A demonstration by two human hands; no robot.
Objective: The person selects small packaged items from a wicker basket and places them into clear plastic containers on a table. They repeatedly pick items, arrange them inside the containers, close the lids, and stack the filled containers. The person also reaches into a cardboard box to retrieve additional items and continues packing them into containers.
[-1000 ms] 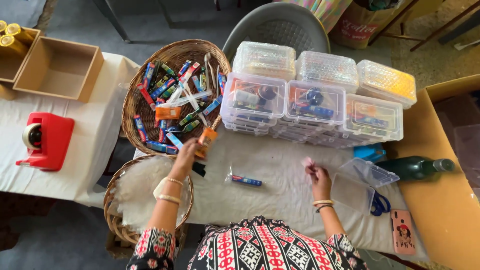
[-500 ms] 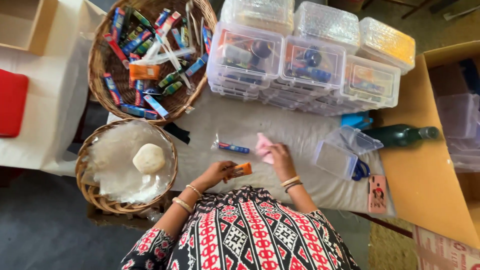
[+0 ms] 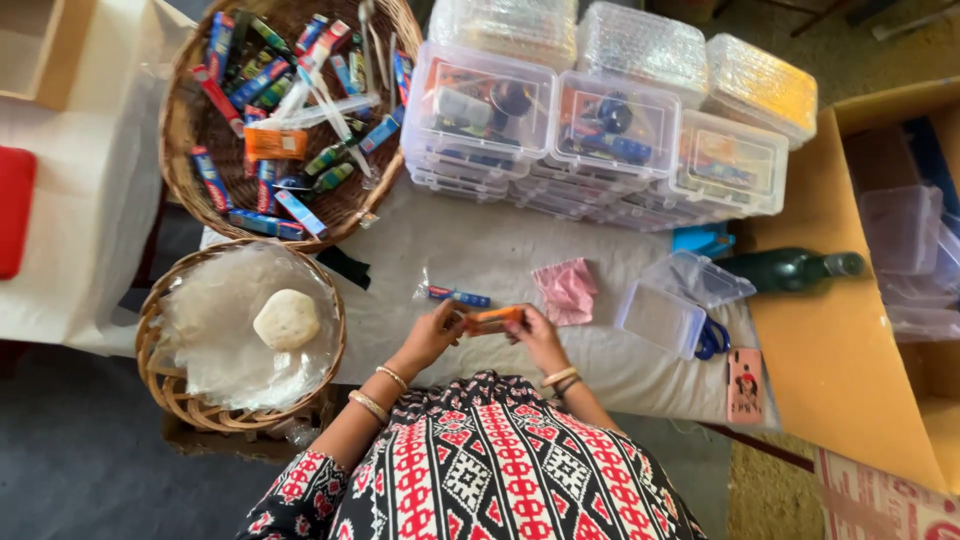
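Orange flat rectangular packet [image 3: 494,319] sits pinched between both hands above the cloth-covered bench [image 3: 480,250] — left hand [image 3: 436,335] with its grip clamped at the packet's nine o'clock end, right hand [image 3: 537,335] clamped at three o'clock — pink crumpled cloth [image 3: 566,290] lying at its one o'clock.

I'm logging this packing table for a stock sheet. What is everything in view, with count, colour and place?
small orange packet: one, orange, held between both hands
blue packet: one, blue, on the cloth beyond the hands
pink cloth: one, pink, right of the blue packet
open clear box: one, clear, right of the pink cloth
stacked clear boxes: several, clear, far side of the table
large basket: one, wicker, far left, full of mixed packets
small basket: one, wicker, near left, holding clear bags and a pale round lump
green bottle: one, green, lying at right
phone: one, pink, near right
left hand: on the packet
right hand: on the packet
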